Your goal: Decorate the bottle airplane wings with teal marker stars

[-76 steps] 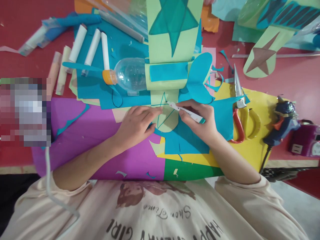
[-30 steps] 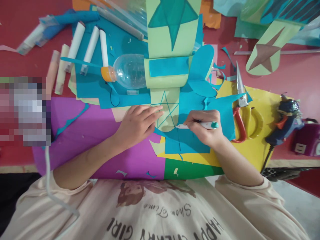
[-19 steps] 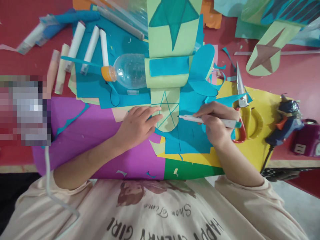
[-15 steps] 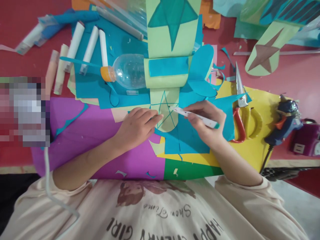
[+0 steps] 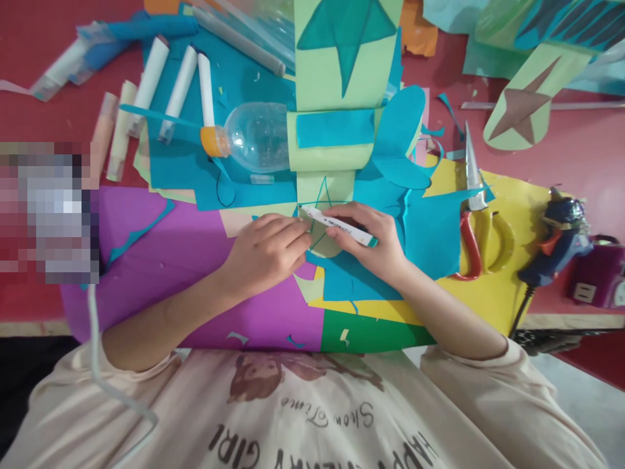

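My right hand (image 5: 374, 238) grips a white marker (image 5: 344, 228) with a green end. Its tip is at the upper left corner of a star outline (image 5: 325, 189) drawn in green lines on a pale green paper wing (image 5: 336, 181). Closed at the wing's left edge, my left hand (image 5: 273, 251) pinches the paper; the right hand hides part of the outline. The wing joins a clear plastic bottle (image 5: 258, 138) with an orange cap (image 5: 211, 141), wrapped in pale green paper. On the opposite wing (image 5: 312, 88) is a filled green star (image 5: 346, 39). Blue paper tail fins (image 5: 403, 137) sit at the bottle's right end.
Capped markers (image 5: 149, 85) lie at the upper left. Scissors (image 5: 476, 208) with red and yellow handles and a blue glue gun (image 5: 556, 238) lie on the right. Another paper wing (image 5: 520, 107) bears a brown star. Purple paper (image 5: 185, 260) and blue scraps spread beneath.
My right hand has moved left across the wing with the marker, its tip going from inside the star to the upper left corner. My left hand stays at the wing's edge.
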A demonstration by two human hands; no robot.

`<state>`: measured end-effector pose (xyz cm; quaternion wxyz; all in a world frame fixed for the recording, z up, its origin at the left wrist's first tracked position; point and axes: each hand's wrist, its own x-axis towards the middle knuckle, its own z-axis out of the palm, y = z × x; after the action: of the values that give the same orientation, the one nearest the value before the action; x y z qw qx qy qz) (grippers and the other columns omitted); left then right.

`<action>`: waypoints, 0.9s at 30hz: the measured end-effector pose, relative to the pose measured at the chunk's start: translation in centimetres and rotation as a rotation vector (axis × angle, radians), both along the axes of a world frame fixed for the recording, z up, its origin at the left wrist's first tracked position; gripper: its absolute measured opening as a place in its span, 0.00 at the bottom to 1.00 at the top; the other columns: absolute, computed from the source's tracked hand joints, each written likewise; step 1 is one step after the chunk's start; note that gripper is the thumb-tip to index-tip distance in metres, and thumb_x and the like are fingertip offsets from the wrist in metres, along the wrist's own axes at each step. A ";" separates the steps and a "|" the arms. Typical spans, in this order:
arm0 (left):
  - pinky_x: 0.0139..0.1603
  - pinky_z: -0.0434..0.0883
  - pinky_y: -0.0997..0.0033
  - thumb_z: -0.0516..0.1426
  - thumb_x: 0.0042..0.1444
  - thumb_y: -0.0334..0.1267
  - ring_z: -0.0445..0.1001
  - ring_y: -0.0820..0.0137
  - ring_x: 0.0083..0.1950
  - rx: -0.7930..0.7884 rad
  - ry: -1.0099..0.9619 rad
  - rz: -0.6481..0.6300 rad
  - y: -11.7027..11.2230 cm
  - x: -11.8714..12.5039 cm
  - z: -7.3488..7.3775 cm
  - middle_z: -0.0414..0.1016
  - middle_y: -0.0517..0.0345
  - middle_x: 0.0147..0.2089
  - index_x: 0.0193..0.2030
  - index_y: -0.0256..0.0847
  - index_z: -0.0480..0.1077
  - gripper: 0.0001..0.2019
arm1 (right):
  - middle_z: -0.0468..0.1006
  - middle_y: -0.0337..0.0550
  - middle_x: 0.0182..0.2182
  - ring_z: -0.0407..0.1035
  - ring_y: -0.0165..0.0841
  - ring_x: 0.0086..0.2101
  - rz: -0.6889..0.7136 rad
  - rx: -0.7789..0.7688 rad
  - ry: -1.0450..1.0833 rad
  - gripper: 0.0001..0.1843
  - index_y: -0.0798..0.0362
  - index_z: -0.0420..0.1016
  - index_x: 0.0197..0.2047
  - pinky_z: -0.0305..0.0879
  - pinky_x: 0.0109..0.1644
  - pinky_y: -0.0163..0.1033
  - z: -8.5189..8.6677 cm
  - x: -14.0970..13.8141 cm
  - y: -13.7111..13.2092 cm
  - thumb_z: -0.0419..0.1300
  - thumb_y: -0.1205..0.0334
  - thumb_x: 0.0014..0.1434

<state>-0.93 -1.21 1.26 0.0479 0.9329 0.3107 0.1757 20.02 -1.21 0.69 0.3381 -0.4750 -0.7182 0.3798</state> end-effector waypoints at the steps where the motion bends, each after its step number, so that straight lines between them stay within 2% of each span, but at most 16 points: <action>1: 0.47 0.76 0.62 0.50 0.66 0.26 0.81 0.63 0.44 -0.009 -0.011 0.003 0.1 0.0 0.0 0.83 0.51 0.44 0.38 0.36 0.77 0.14 | 0.84 0.43 0.37 0.79 0.33 0.37 0.004 0.008 -0.005 0.09 0.52 0.78 0.43 0.75 0.40 0.35 0.0 0.0 0.0 0.60 0.58 0.63; 14: 0.45 0.76 0.62 0.50 0.64 0.25 0.81 0.63 0.42 0.013 -0.068 -0.004 0.3 0.1 -0.2 0.83 0.51 0.41 0.37 0.35 0.76 0.13 | 0.84 0.43 0.37 0.79 0.32 0.37 0.037 0.096 -0.046 0.07 0.52 0.78 0.43 0.74 0.39 0.35 -0.1 0.0 0.0 0.60 0.62 0.63; 20: 0.46 0.76 0.61 0.50 0.65 0.26 0.81 0.63 0.43 -0.014 -0.057 -0.007 0.3 0.0 -0.1 0.83 0.51 0.42 0.37 0.36 0.76 0.13 | 0.84 0.44 0.36 0.78 0.32 0.35 0.065 0.071 -0.048 0.08 0.53 0.79 0.42 0.71 0.36 0.34 0.5 0.6 0.1 0.59 0.62 0.64; 27: 0.46 0.76 0.61 0.50 0.66 0.26 0.81 0.63 0.44 -0.012 -0.068 -0.006 0.3 -0.1 -0.3 0.83 0.50 0.43 0.38 0.36 0.76 0.13 | 0.81 0.41 0.30 0.72 0.29 0.28 0.063 -0.004 -0.047 0.08 0.53 0.78 0.37 0.65 0.29 0.33 1.2 1.3 -0.1 0.58 0.61 0.63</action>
<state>-0.99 -0.87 0.97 0.0645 0.9270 0.3073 0.2054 21.28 -1.26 1.87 0.3081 -0.4615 -0.7398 0.3804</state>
